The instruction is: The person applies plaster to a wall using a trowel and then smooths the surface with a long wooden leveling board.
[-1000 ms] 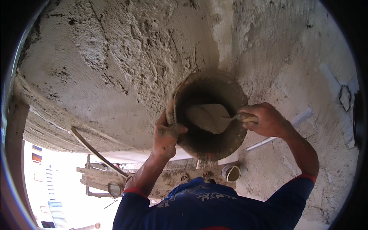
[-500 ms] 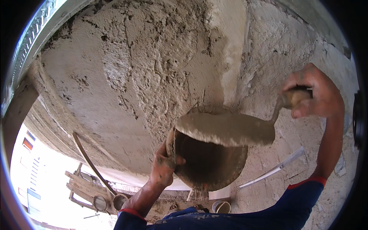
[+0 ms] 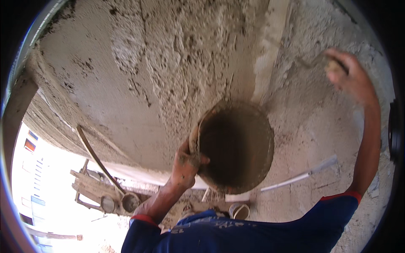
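My left hand [image 3: 185,168] grips the left rim of a round, mortar-crusted bucket [image 3: 266,147], thumb over the edge inside. The bucket tilts so that its dark mouth faces me, close to the wall. My right hand [image 3: 350,78] is raised at the upper right, closed on the handle of a trowel [image 3: 311,63]. Motion smears the trowel; its neck shows, but its blade hardly stands out from the wall. Rough, wet mortar [image 3: 190,55] covers the wall surface [image 3: 122,126] in the upper middle, with smoother grey render to its left.
A long-handled scoop [image 3: 130,202] leans at lower left beside a wooden plank stand [image 3: 90,189]. A white bucket [image 3: 239,211] stands below near my feet. A pale strip [image 3: 287,182] runs along the right wall. A post [image 3: 19,99] rises at the far left.
The trowel, carrying mortar over the bucket's mouth before, has swung up toward the wall with my right hand. More rough mortar shows on the wall. The bucket has shifted slightly up.
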Tool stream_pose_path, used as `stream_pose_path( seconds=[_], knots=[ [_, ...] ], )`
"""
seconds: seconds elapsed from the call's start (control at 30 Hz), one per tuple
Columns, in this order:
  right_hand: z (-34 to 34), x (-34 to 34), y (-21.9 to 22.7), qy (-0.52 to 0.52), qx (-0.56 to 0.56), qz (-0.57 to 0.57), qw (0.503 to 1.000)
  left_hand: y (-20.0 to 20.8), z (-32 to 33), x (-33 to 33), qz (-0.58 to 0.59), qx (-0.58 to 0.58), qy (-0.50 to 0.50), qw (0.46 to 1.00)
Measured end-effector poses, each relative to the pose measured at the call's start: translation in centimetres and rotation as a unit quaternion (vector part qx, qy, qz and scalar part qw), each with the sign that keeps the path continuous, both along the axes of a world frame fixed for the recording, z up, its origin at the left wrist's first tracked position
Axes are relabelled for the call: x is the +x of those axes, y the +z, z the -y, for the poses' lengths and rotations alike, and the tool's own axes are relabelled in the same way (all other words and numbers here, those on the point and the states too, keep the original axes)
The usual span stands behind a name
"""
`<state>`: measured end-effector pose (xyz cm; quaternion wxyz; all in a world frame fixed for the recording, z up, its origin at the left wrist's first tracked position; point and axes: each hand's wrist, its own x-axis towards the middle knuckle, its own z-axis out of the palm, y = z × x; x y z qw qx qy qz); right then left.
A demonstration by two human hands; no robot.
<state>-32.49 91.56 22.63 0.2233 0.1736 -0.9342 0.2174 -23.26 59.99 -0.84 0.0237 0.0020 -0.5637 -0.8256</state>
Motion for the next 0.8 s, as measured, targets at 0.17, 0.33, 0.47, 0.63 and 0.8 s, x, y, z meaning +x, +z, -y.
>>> stream_pose_path(
  seconds=[0.17,0.33,0.47,0.63,0.8],
  knots=[
    [0.9,0.4,-11.6,0.135,0.189,0.34,0.911,-2.1,-0.6,-1.3,-0.016,-0.042,-0.017,0.999],
    [2.0,3.2,-19.6,0.096,0.128,0.472,0.867,-6.2,-0.7,-0.9,-0.017,-0.11,-0.024,0.993],
    [2.6,4.3,-23.6,0.04,-0.129,0.631,0.764,-8.3,-1.7,-0.3,-0.071,-0.141,0.059,0.986],
    [5.5,3.7,-29.5,0.156,0.15,0.231,0.948,-7.7,-0.8,-0.2,-0.071,-0.191,0.051,0.978],
    [7.2,5.6,-29.2,0.17,0.346,0.225,0.895,-6.9,1.0,-0.6,-0.08,-0.202,0.026,0.976]
  ],
)
